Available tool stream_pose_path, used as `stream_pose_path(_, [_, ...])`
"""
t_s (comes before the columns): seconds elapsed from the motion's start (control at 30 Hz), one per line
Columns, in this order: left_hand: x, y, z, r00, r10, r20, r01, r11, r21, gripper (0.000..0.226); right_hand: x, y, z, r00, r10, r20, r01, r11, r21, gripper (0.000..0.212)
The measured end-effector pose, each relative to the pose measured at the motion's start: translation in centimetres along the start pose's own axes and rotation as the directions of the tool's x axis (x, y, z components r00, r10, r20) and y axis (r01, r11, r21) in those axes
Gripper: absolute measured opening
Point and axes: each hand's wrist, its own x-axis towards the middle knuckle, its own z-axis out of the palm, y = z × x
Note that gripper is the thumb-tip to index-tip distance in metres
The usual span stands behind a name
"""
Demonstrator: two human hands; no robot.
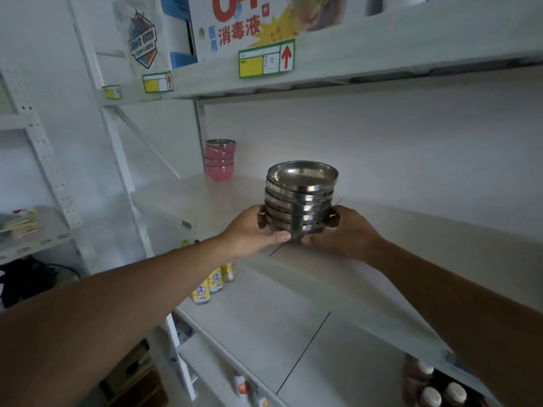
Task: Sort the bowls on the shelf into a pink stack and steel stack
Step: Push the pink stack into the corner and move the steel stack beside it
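Note:
A stack of several steel bowls [301,198] stands near the front edge of the white middle shelf [182,195]. My left hand [252,230] grips the stack's lower left side, thumb under the front. My right hand [342,230] grips the lower right side in the same way. Whether the stack rests on the shelf or is just lifted off it I cannot tell. A stack of pink bowls [219,160] with steel insides stands at the shelf's back left corner, well apart from my hands.
The shelf above [382,48] carries a printed carton [235,22] and yellow price labels [266,58]. Yellow cans [216,282] stand on the lower shelf at left, and bottles [432,392] sit at bottom right. A white upright post [201,127] is beside the pink stack.

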Motion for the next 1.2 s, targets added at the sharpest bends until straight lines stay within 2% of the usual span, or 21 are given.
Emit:
stream_pose_path(0.07, [0.1, -0.4, -1.4, 1.0, -0.025, -0.018, 0.025, 1.0, 0.006, 0.049, 1.0, -0.7, 0.9, 0.999, -0.027, 0.021, 0.026, 0.999, 0.042, 0.092])
stream_pose_path(0.17, [-0.1, -1.3, -3.7, 0.996, -0.074, -0.041, 0.075, 0.997, 0.024, 0.057, 2.3, -2.2, 2.6, 0.997, -0.055, 0.051, 0.051, 0.995, 0.081, 0.091])
stream_pose_path(0.3, [-0.3, -3.4, -7.8, 0.994, -0.1, -0.049, 0.101, 0.995, 0.012, 0.059, 4.1, -5.0, 5.7, 0.996, -0.07, 0.058, 0.066, 0.995, 0.072, 0.098])
stream_pose_path(0.47, [-0.2, -7.0, -12.9, 0.992, -0.106, -0.067, 0.105, 0.994, -0.004, 0.065, 6.5, -8.9, 9.9, 0.996, -0.076, 0.051, 0.073, 0.996, 0.056, 0.089])
stream_pose_path(0.53, [0.2, -8.5, -15.0, 0.992, -0.107, -0.069, 0.106, 0.994, -0.008, 0.069, 7.6, -10.4, 11.5, 0.997, -0.062, 0.051, 0.06, 0.997, 0.04, 0.079])
stream_pose_path(0.6, [0.7, -9.9, -17.1, 0.993, -0.1, -0.056, 0.1, 0.995, -0.003, 0.07, 8.7, -11.8, 13.1, 0.998, -0.044, 0.052, 0.042, 0.998, 0.042, 0.074])
stream_pose_path(0.73, [2.3, -12.5, -20.9, 0.997, -0.071, 0.005, 0.071, 0.997, -0.006, 0.067, 10.6, -13.8, 16.1, 0.999, -0.003, 0.043, 0.002, 1.0, 0.026, 0.077])
stream_pose_path(0.87, [4.2, -14.3, -22.7, 0.999, -0.033, 0.041, 0.035, 0.998, -0.047, 0.081, 12.6, -14.5, 17.9, 1.0, 0.024, 0.005, -0.024, 1.0, 0.006, 0.085])
stream_pose_path(1.03, [8.1, -16.0, -23.1, 0.997, 0.002, 0.075, -0.002, 1.0, 0.0, 0.042, 16.0, -14.0, 18.4, 1.0, 0.031, -0.005, -0.031, 0.999, -0.015, 0.092])
stream_pose_path(1.1, [9.8, -16.3, -22.9, 0.998, -0.005, 0.067, 0.004, 1.0, 0.016, 0.042, 17.5, -13.5, 18.2, 1.0, 0.03, -0.003, -0.03, 0.999, -0.019, 0.091])
stream_pose_path(1.2, [12.0, -16.6, -22.7, 0.998, -0.027, 0.063, 0.025, 1.0, 0.018, 0.054, 19.8, -12.6, 17.7, 0.999, 0.037, 0.015, -0.036, 0.999, -0.029, 0.087])
